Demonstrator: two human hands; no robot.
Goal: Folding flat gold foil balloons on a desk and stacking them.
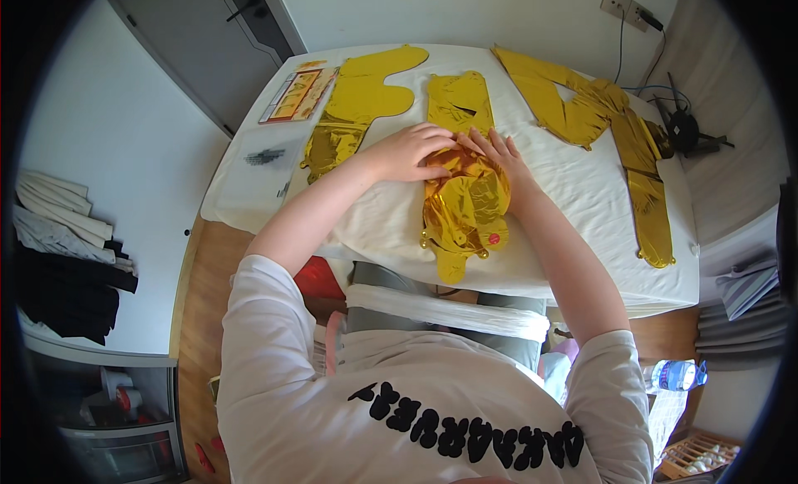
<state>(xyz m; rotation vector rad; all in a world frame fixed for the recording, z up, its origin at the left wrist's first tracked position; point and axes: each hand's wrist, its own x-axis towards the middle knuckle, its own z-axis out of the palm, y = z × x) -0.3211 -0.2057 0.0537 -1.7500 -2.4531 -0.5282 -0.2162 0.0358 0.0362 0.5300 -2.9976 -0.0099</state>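
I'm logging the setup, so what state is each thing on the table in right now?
Left hand: flat, pressing on the middle foil balloon.
Right hand: flat on the same balloon.
Middle foil balloon: deflated, crumpled, overhanging the table edge.
Other gold balloons: flat, uninflated.
Water bottle: lying on its side.

Hidden under the left hand [409, 151] and right hand [499, 155]: the middle stretch of the crumpled gold foil balloon [465, 205], where it joins the flat strip above. Too small to tell: the print on the packet [298, 95] at eleven o'clock on the surface [582, 185]. Concealed by the cloth: the near edge of that surface. Cut off at five o'clock: a wooden tray [694, 455], partly lost in the dark rim.
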